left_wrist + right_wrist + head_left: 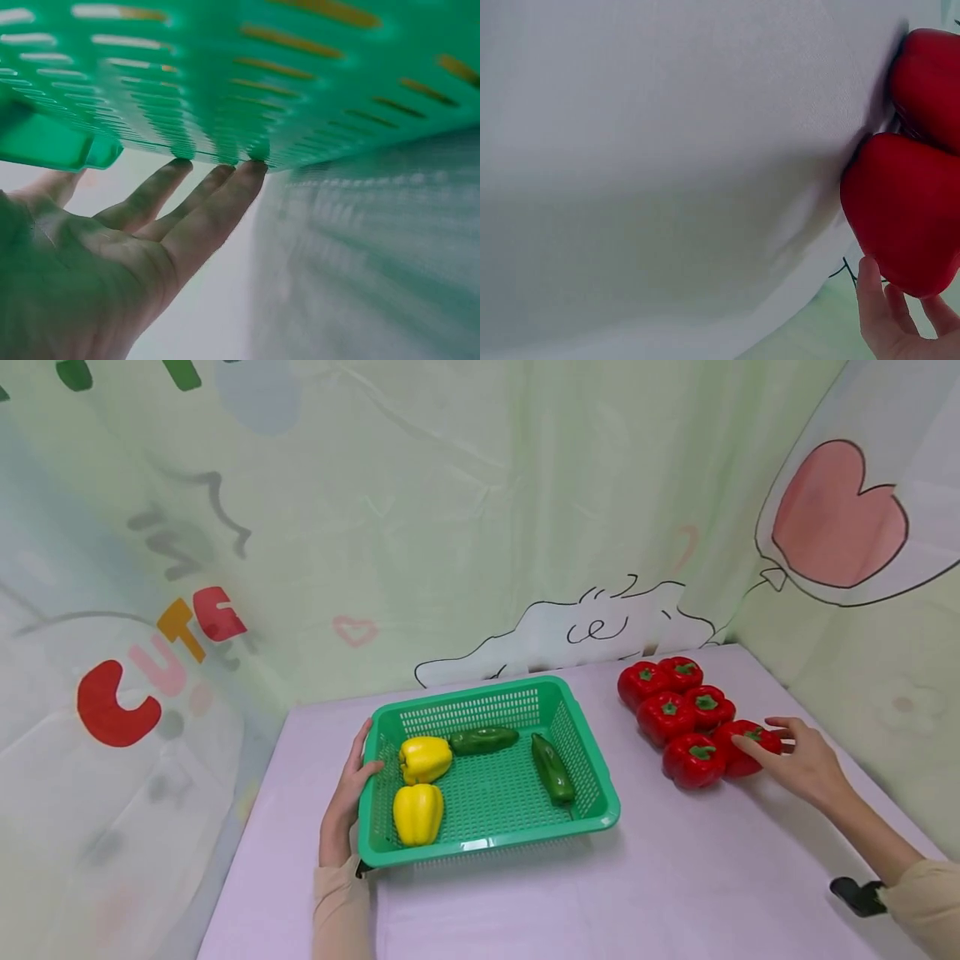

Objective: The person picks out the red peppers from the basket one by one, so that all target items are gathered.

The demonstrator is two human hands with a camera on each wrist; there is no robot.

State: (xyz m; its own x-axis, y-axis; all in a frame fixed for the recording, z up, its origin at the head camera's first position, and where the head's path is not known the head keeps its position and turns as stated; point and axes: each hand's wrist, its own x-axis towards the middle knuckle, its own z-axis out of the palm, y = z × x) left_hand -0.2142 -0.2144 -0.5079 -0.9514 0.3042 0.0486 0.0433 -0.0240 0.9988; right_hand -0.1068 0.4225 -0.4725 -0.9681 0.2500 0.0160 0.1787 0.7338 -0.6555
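On the left, a green plastic basket holds two yellow bell peppers and two long green peppers. My left hand grips the basket's left side, thumb over the rim; in the left wrist view its fingertips touch the slotted outside wall. At the right, my right hand holds a red bell pepper, the nearest to the right edge of a cluster. Its thumb lies on the pepper's near side and its fingers on the far side. The right wrist view shows fingertips against that red pepper.
Several other red bell peppers stand close together beside the held one. A pale tablecloth covers the table. Behind and at the sides hangs a printed curtain. A black strap piece shows at the right wrist.
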